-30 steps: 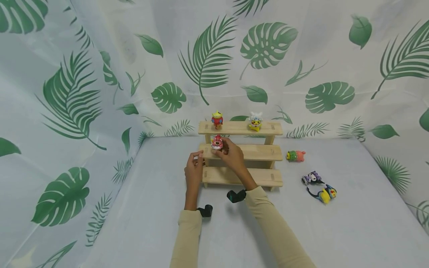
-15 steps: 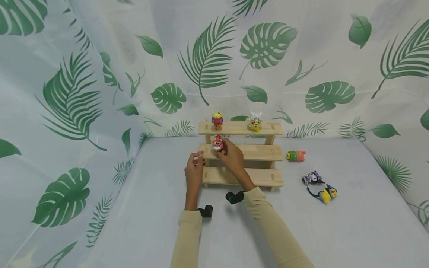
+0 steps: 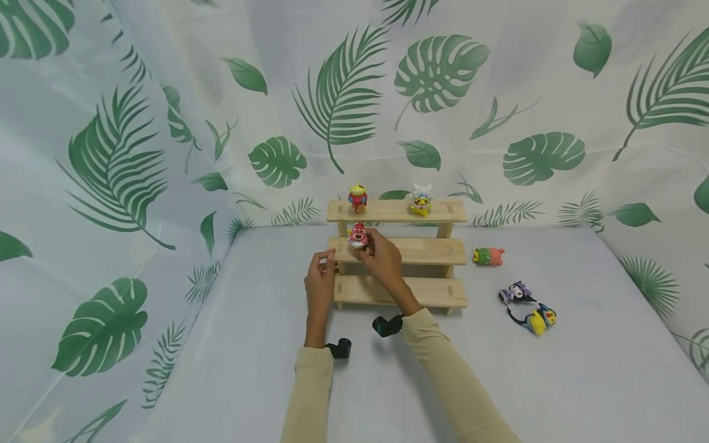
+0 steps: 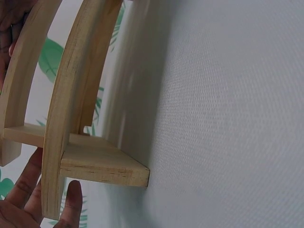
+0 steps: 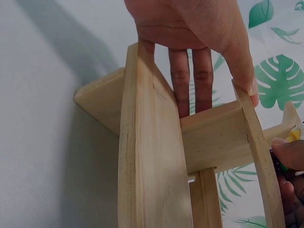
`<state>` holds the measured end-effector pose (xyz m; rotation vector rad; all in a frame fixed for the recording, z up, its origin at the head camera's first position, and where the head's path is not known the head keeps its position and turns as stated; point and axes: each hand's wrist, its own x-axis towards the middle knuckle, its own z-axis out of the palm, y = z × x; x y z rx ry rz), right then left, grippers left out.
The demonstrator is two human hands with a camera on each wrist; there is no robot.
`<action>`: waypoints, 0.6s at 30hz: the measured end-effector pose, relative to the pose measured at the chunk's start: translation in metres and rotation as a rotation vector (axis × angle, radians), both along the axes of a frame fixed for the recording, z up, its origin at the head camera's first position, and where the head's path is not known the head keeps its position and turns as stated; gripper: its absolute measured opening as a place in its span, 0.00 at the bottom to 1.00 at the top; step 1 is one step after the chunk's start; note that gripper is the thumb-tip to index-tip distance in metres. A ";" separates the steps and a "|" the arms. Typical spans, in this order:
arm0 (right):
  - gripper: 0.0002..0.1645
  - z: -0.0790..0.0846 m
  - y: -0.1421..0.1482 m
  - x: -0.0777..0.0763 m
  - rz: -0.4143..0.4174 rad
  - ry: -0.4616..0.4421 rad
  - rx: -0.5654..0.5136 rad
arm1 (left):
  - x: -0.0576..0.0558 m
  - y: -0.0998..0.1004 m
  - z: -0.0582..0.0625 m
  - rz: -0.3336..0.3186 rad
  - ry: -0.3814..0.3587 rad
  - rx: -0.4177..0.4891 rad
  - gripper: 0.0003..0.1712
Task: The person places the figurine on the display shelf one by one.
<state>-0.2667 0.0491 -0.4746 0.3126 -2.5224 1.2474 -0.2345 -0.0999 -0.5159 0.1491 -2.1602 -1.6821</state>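
Note:
At the left end of the middle tier, my right hand [image 3: 383, 257] pinches a small red and pink bear figurine [image 3: 358, 236] from its right side, facing forward. My left hand [image 3: 320, 284] holds the left end of the three-tier wooden shelf [image 3: 423, 292]. In the left wrist view, the left hand's fingers [image 4: 73, 199] lie around the shelf end [image 4: 102, 166]. In the right wrist view, the left thumb [image 5: 247, 78] is at a board end, while my right hand [image 5: 292, 161] and part of the figurine [image 5: 295, 134] show at the right edge.
On the top tier stand a red and yellow-green figurine [image 3: 357, 200] and a white-hooded yellow one [image 3: 421, 202]. Right of the shelf lie a green and pink figurine [image 3: 488, 256], a purple and black one [image 3: 516, 293] and a yellow and blue one [image 3: 540, 320].
My right hand shifts slightly on the bear figurine, so more of the figurine's lower part shows, and its forearm moves a little left. The left hand stays in place.

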 end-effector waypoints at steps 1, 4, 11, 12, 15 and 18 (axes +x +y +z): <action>0.31 0.000 0.000 0.000 0.001 -0.001 -0.001 | 0.000 0.000 0.000 0.001 0.000 0.000 0.15; 0.31 0.000 0.000 0.000 -0.002 -0.001 0.005 | 0.000 0.000 0.000 0.000 -0.003 0.001 0.15; 0.30 -0.001 -0.001 -0.001 -0.019 0.014 0.018 | 0.000 0.000 0.001 0.001 0.001 0.001 0.15; 0.30 -0.001 -0.001 -0.001 -0.022 0.015 0.018 | 0.000 0.000 0.001 0.002 0.000 0.000 0.15; 0.30 -0.002 -0.001 -0.001 -0.025 0.019 0.017 | 0.000 0.000 0.000 0.003 -0.006 -0.005 0.15; 0.30 -0.002 -0.002 -0.001 -0.026 0.022 0.016 | 0.000 0.000 -0.001 0.002 -0.013 -0.005 0.16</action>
